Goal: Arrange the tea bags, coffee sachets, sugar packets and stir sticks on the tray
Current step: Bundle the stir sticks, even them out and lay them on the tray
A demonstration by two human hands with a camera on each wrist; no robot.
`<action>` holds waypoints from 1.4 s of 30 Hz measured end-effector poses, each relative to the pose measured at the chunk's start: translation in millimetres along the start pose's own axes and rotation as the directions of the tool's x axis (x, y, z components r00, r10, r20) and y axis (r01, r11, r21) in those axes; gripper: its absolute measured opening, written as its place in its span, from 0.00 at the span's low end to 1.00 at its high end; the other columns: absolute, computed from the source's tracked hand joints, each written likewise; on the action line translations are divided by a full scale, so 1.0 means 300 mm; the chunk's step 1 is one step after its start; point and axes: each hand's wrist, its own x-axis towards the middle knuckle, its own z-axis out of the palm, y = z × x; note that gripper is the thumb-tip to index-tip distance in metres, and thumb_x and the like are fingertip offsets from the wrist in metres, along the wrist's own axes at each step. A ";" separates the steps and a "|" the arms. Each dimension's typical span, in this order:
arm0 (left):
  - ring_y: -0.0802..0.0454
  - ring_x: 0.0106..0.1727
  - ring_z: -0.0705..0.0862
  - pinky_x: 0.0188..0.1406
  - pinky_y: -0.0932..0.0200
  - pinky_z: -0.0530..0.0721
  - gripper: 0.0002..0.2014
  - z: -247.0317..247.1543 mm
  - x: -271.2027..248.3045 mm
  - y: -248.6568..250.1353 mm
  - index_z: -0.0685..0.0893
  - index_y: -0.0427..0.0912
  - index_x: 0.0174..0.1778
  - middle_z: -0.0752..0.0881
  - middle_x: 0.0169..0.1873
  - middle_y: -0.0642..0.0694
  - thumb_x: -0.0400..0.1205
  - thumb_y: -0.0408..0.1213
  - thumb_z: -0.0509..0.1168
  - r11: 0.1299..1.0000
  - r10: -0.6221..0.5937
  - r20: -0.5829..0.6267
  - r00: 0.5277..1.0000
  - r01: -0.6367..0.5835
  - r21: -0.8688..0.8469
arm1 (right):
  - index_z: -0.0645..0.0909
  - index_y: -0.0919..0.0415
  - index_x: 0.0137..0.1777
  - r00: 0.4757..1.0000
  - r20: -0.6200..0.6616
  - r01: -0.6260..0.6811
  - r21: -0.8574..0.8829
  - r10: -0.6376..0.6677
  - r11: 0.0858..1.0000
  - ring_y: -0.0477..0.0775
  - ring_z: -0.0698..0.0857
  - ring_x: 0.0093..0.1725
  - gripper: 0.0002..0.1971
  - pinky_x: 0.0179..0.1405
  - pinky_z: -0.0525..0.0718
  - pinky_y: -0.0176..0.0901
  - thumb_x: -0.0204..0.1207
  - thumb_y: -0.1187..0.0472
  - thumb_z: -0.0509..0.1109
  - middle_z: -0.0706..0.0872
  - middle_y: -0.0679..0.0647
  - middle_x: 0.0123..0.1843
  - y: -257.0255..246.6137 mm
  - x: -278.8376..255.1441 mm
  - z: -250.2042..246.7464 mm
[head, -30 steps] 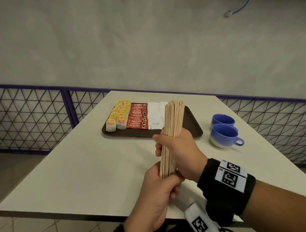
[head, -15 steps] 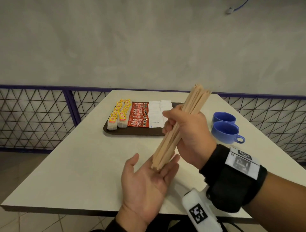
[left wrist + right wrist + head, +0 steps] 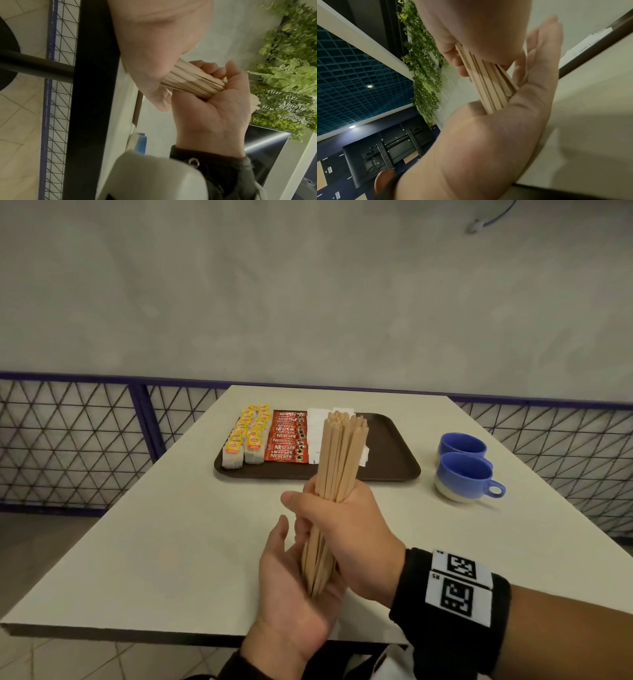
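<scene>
My right hand [image 3: 337,508] grips a bundle of wooden stir sticks [image 3: 337,453] upright above the table's near half. The sticks' lower ends [image 3: 494,97] rest in the flat palm of my left hand [image 3: 291,573], whose fingers are straight. On the brown tray [image 3: 394,460] farther back lie yellow-tagged tea bags [image 3: 245,436] in two rows at the left, red coffee sachets [image 3: 286,440] beside them, and white sugar packets [image 3: 315,433] partly hidden behind the sticks. The tray's right part is bare.
Two blue cups [image 3: 462,470] stand on the white table [image 3: 164,542] right of the tray. A wire mesh fence [image 3: 68,440] with a purple rail runs behind the table, below a grey wall. The table's near edge is under my wrists.
The bundle, tilted to the right half a second ago, now stands upright again. My left hand, which gripped the sticks' base one second ago, stays flat under their ends.
</scene>
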 end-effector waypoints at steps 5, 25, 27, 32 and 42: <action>0.37 0.73 0.82 0.79 0.38 0.70 0.25 -0.006 0.006 0.000 0.90 0.42 0.64 0.85 0.69 0.34 0.84 0.57 0.60 1.000 -0.028 0.048 0.998 0.027 0.010 | 0.81 0.71 0.36 0.997 0.021 -0.077 -0.071 0.079 0.995 0.56 0.84 0.32 0.15 0.48 0.90 0.55 0.76 0.59 0.77 0.82 0.62 0.29 0.040 -0.014 0.009; 0.48 0.33 0.85 0.35 0.53 0.84 0.11 0.014 0.030 -0.069 0.82 0.30 0.57 0.86 0.32 0.38 0.83 0.18 0.58 0.749 0.022 0.175 0.984 -0.132 0.649 | 0.82 0.73 0.49 0.986 -0.123 -0.146 -0.346 0.109 0.927 0.40 0.82 0.25 0.15 0.27 0.81 0.27 0.78 0.58 0.74 0.83 0.59 0.32 0.037 0.084 -0.126; 0.49 0.29 0.80 0.29 0.56 0.77 0.10 0.020 0.022 -0.069 0.81 0.32 0.54 0.83 0.28 0.41 0.83 0.18 0.58 0.717 0.033 0.144 0.989 -0.124 0.686 | 0.81 0.73 0.49 0.984 -0.086 -0.179 -0.333 0.159 0.926 0.45 0.82 0.26 0.15 0.29 0.84 0.31 0.78 0.59 0.75 0.84 0.59 0.31 0.028 0.078 -0.135; 0.50 0.22 0.72 0.24 0.58 0.63 0.04 0.038 0.013 -0.081 0.79 0.36 0.47 0.80 0.26 0.42 0.82 0.24 0.62 0.621 0.100 0.105 0.989 -0.145 0.771 | 0.81 0.70 0.47 0.978 -0.057 -0.207 -0.318 0.199 0.925 0.47 0.82 0.26 0.13 0.29 0.84 0.34 0.77 0.58 0.76 0.84 0.60 0.32 0.023 0.064 -0.141; 0.53 0.19 0.72 0.19 0.63 0.69 0.04 0.068 0.006 -0.060 0.82 0.39 0.46 0.81 0.24 0.46 0.84 0.35 0.64 0.314 0.154 0.081 0.985 -0.127 0.941 | 0.81 0.67 0.53 0.974 -0.062 -0.228 -0.199 0.220 0.953 0.46 0.86 0.29 0.12 0.30 0.84 0.33 0.76 0.63 0.78 0.85 0.61 0.37 0.012 0.058 -0.159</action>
